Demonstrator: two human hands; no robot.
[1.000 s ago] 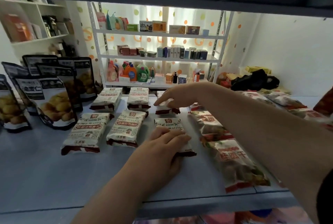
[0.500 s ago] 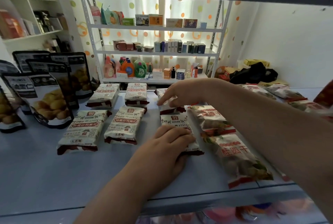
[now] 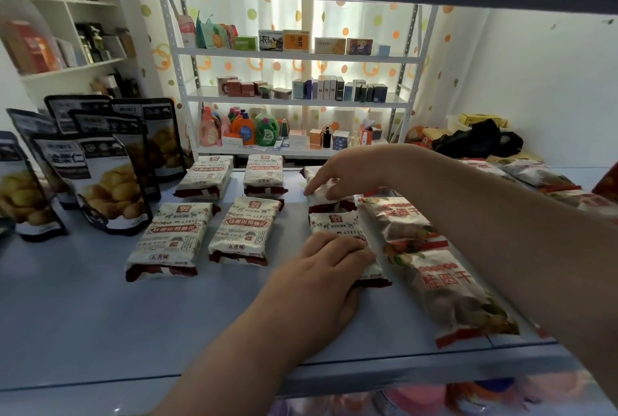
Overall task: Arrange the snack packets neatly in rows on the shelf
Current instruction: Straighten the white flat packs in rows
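Nearest, left hand (image 3: 326, 268) pressed flat, grip open, on the front white-and-red snack packet (image 3: 344, 241) of the third column on the grey-blue shelf (image 3: 83, 315). Beyond, right hand (image 3: 347, 173) reaching across, loose fingers (image 3: 312, 186) open and touching the rear packet (image 3: 329, 200), nothing clasped. Best done, probably, by sliding both leftward, level with the two tidy neighbouring columns (image 3: 247, 208) and clear of the long packets (image 3: 434, 262) just beside.

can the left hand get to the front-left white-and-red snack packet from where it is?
Probably yes: left hand rests on a packet two columns right of the front-left white-and-red snack packet; only bare grey shelf lies in front.
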